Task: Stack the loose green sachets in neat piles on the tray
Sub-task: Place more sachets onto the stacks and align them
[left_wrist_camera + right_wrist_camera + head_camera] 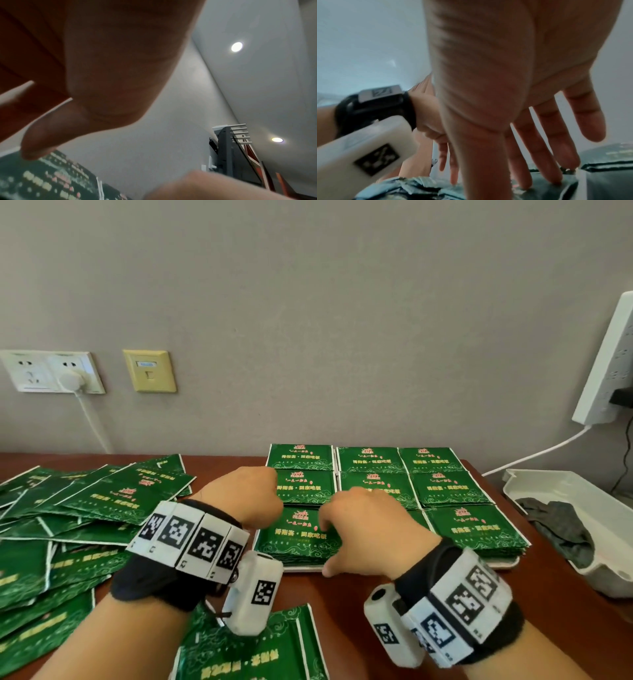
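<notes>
Sitting on the wall at far left: one double socket plate carrying one white plug, and just beside it one yellow plate.

Lying below on the left of the brown table: a loose heap of green sachets, overlapping at all angles, too many and too buried to count. Lying at the near edge: a few more sachets, overlapping, at least two.

Hovering over the tray's near-left corner: the left hand, released and grasping nothing, thumb stretched out, straight fingers pointing down by the left edge of the front-left pile.

Reaching beside it: the right hand, also released, four straight fingers spread, fingertips pressing down on a pile top, thumb pointing toward the tray's near rim.

Standing on the white tray: nine neat piles of sachets, three rows of three, edges touching or nearly so, the front-middle one mostly hidden under the right hand.

Resting at far right: one white container holding one dark cloth. Hanging on the wall above it: one white power strip.
</notes>
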`<state>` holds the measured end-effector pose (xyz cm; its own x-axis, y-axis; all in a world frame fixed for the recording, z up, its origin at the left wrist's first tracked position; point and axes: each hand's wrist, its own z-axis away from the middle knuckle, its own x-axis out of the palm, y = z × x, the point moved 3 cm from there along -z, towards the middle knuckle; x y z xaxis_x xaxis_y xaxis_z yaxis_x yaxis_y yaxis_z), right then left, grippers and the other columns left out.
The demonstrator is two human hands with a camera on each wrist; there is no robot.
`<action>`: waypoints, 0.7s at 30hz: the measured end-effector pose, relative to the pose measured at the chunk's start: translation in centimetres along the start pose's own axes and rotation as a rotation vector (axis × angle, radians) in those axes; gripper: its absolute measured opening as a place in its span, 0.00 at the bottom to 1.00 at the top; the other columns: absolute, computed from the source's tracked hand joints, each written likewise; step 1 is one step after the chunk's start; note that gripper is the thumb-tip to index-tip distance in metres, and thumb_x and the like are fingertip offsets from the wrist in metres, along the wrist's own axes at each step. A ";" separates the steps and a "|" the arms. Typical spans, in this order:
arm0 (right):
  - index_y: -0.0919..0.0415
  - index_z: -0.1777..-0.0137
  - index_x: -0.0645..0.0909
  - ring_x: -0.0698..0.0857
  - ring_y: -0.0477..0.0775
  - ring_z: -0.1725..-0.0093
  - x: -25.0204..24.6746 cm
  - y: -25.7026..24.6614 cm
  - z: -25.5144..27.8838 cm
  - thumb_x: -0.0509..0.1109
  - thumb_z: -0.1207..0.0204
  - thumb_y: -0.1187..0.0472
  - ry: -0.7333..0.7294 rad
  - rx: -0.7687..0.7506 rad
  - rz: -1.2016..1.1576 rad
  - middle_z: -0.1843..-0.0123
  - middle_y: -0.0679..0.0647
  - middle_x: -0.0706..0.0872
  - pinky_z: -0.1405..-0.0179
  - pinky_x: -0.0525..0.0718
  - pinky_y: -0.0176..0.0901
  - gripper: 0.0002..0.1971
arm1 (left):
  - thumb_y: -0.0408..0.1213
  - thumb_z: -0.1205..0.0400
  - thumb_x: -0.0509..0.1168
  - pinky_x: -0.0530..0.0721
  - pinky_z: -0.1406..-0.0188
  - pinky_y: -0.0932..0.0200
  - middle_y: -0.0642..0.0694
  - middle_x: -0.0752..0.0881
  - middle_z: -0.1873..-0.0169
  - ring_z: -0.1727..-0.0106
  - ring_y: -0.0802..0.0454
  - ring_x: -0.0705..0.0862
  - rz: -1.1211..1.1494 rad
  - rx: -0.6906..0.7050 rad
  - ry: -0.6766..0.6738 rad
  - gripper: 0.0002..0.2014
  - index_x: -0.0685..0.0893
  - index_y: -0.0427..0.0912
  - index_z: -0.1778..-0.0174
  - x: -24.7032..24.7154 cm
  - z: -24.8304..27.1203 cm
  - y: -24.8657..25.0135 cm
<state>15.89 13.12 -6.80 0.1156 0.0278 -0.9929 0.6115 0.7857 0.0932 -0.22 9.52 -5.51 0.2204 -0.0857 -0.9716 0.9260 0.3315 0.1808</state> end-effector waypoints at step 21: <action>0.44 0.42 0.83 0.83 0.46 0.45 -1.2 -1.7 2.1 0.80 0.32 0.38 0.063 -0.028 -0.289 0.44 0.41 0.84 0.46 0.86 0.51 0.22 | 0.41 0.17 0.63 0.77 0.53 0.56 0.47 0.86 0.47 0.48 0.48 0.83 0.038 0.033 0.081 0.08 0.83 0.47 0.44 -3.9 5.0 -1.3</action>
<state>16.38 10.43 -5.63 -0.1091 -0.1621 -0.9807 0.5898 0.7836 -0.1952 -0.74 4.72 -1.22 0.2314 0.0027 -0.9729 0.9272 0.3020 0.2214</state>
